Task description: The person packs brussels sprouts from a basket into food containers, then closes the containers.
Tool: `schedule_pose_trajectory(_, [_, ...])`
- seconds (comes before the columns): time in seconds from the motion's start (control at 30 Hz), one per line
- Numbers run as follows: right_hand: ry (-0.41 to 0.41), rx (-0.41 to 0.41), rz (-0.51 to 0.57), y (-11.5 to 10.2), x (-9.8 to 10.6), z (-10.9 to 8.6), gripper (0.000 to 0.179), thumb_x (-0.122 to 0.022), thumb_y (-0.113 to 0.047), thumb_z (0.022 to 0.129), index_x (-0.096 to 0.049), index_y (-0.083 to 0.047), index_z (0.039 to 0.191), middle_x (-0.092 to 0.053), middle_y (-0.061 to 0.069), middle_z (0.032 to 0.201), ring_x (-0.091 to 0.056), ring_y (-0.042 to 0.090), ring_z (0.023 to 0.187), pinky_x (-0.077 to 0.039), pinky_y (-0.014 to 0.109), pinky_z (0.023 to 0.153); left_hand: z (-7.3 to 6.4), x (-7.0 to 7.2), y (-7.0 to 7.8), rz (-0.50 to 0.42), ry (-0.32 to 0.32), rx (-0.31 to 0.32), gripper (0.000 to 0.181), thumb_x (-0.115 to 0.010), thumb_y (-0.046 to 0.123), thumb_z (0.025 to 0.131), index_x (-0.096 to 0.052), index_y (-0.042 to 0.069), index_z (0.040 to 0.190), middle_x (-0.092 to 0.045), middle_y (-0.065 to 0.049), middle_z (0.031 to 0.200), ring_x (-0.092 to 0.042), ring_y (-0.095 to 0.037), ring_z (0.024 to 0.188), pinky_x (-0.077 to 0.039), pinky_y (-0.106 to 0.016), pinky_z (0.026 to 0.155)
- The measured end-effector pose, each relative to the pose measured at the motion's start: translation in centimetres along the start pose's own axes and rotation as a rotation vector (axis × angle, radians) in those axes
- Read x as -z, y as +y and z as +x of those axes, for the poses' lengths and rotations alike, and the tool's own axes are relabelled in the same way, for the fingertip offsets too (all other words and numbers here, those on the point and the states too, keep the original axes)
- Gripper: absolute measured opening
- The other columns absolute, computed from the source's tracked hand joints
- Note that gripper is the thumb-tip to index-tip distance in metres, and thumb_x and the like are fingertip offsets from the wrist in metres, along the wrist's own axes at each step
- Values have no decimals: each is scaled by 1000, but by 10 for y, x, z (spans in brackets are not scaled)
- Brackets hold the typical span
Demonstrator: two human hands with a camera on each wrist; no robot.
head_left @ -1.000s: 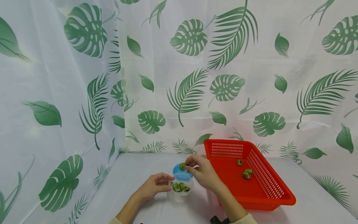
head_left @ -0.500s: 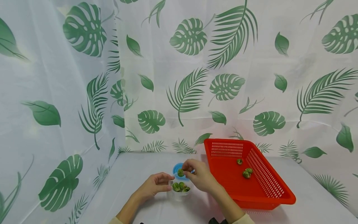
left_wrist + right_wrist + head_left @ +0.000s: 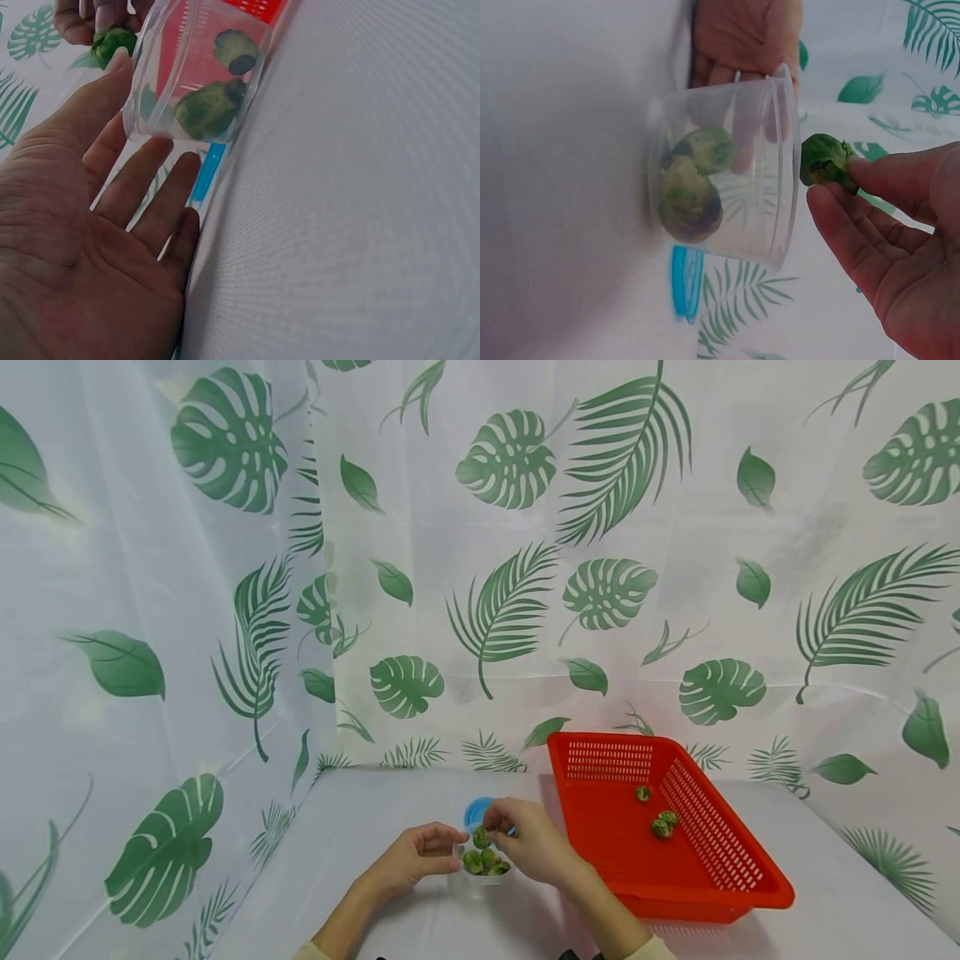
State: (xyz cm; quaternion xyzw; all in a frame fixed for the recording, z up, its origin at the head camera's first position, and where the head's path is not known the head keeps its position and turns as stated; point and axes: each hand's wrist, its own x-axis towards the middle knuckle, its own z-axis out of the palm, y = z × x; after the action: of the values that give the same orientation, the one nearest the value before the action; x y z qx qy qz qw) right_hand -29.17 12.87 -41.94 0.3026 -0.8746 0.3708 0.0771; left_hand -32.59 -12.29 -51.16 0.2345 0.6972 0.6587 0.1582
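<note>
My right hand (image 3: 532, 847) pinches a green Brussels sprout (image 3: 826, 161) between thumb and fingertips, just over the mouth of a small clear plastic tub (image 3: 761, 112). Several sprouts (image 3: 690, 202) lie at the bottom of the tub, which stands upright on the table. My left hand (image 3: 408, 864) is at the tub's left side, its fingers spread and fairly straight along the wall, the thumb (image 3: 112, 82) near the rim. Behind the tub lies a round blue lid (image 3: 476, 811), partly hidden by the right hand.
To the right stands a red plastic basket (image 3: 600, 835) with perforated sides, holding a few more sprouts (image 3: 662, 825). A white leaf-patterned sheet (image 3: 510, 610) hangs behind and to the left. A small dark object (image 3: 570, 955) shows at the bottom edge near the right forearm.
My right hand has come down and slightly left with the Brussels sprout, from above the blue lid to the tub's mouth. The left hand and the tub have stayed in place.
</note>
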Motion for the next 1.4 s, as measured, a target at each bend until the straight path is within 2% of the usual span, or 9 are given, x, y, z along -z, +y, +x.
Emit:
schedule_pose_trajectory(0.33, [-72, -46, -23, 1, -7, 0, 8, -73, -4, 95, -73, -10, 100, -71, -5, 91, -62, 8, 81, -58, 19, 73, 0, -1, 2, 4, 13, 11, 45, -81, 22, 93, -66, 7, 132, -68, -11, 140, -58, -32, 137, -56, -38, 105])
schedule_pose_trajectory(0.6, [-106, -72, -26, 2, -10, 0, 8, -73, -4, 95, -73, -11, 98, -71, -4, 89, -61, 8, 79, -58, 19, 71, 0, -1, 2, 4, 12, 4, 45, -81, 22, 93, -65, 6, 132, -65, -17, 143, -58, -33, 137, -57, -37, 104])
schedule_pose_trajectory(0.8, [-119, -57, -25, 1, -11, -1, 6, -73, -2, 94, -73, -8, 95, -72, -2, 87, -61, 7, 76, -56, 19, 67, 0, -1, 1, 6, 4, -3, 45, -81, 22, 93, -65, 6, 132, -64, -19, 143, -58, -32, 136, -57, -35, 103])
schedule_pose_trajectory(1.07, [-139, -48, -31, 1, -12, -2, 6, -74, -3, 94, -75, -9, 95, -74, -1, 90, -63, 6, 78, -58, 19, 73, 0, -1, 1, 23, 4, -11, 45, -81, 22, 93, -65, 6, 132, -63, -21, 143, -58, -33, 136, -56, -35, 104])
schedule_pose_trajectory(1.4, [-146, -43, -44, 4, -14, -2, 11, -73, -1, 93, -76, -11, 91, -72, -4, 85, -61, 6, 76, -57, 19, 71, 0, -1, 4, 7, 13, 14, 45, -81, 21, 93, -66, 5, 131, -65, -21, 141, -60, -29, 134, -57, -32, 99])
